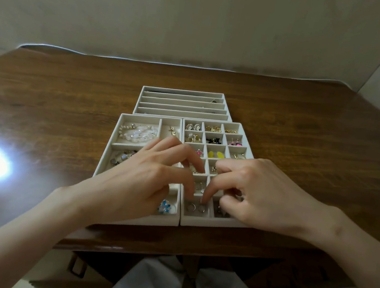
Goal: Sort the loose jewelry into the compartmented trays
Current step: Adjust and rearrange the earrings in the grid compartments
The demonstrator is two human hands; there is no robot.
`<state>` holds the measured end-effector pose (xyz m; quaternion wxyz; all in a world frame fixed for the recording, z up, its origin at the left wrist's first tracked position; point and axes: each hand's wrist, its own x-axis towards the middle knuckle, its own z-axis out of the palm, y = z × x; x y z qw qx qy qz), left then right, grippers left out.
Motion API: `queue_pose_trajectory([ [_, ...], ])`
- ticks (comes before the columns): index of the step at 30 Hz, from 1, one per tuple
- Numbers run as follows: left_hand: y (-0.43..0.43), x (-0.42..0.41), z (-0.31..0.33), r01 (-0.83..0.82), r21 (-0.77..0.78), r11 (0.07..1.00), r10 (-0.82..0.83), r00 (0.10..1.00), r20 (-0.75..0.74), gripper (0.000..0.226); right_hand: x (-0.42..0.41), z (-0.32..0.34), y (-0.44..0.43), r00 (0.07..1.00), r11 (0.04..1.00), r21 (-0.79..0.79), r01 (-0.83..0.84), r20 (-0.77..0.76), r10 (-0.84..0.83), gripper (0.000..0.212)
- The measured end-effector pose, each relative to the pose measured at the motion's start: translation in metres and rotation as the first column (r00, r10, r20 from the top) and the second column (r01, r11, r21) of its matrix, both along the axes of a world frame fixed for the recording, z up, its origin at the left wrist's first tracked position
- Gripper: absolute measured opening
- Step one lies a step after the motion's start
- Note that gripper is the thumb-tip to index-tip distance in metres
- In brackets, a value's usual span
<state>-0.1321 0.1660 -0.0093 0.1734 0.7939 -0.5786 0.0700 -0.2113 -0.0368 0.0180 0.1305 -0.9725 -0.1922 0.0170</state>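
Head: L hand (139, 174), R hand (270, 193) curled, fingertips (203, 199) in tray (200, 221)

The bench (302, 122) is dark brown wood, polished enough to throw back a bright glare. The trays (178, 220) look lined in matt, off-white, velvety fabric. Gold-toned metal earrings (214, 129) gleam; the bead bracelet (139, 133) looks glassy and translucent.

Both bare forearms reach in from the lower corners and converge toward the middle. The left hand (143, 181) lies palm down, its fingers (196, 165) bent and fanned forward, the thumb hidden beneath. The right hand (265, 193) is also palm down, its index finger (207, 192) pointing downward and the others curled under. The index fingertips of the two hands are close together. Whether either hand holds anything cannot be told.
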Motion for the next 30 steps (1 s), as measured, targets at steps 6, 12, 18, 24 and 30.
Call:
queue_pose_trajectory([
  [6, 0.005, 0.008, 0.002, -0.051, -0.114, 0.992, 0.051, 0.999, 0.001, 0.039, 0.001, -0.001, 0.002, 1.0, 1.0, -0.014, -0.021, -0.016, 0.021, 0.032],
  [12, 0.023, 0.014, 0.01, -0.114, -0.21, 0.971, 0.086, 0.987, -0.139, 0.026, 0.008, -0.004, 0.007, 0.998, 0.996, 0.085, -0.02, 0.061, 0.015, 0.022],
  [18, 0.049, 0.022, 0.001, -0.181, -0.224, 0.958, 0.144, 0.974, -0.174, 0.021, 0.02, -0.008, 0.016, 0.997, 0.988, 0.154, 0.006, 0.076, -0.018, 0.014],
  [24, 0.065, 0.024, -0.007, -0.241, -0.213, 0.947, 0.197, 0.958, -0.208, 0.016, 0.039, -0.011, 0.029, 0.986, 0.954, 0.269, 0.129, 0.068, -0.153, 0.011],
  [30, 0.075, 0.031, -0.011, -0.299, -0.22, 0.929, 0.26, 0.947, -0.187, 0.016, 0.05, -0.013, 0.049, 0.984, 0.98, 0.085, 0.178, 0.015, -0.179, 0.02],
])
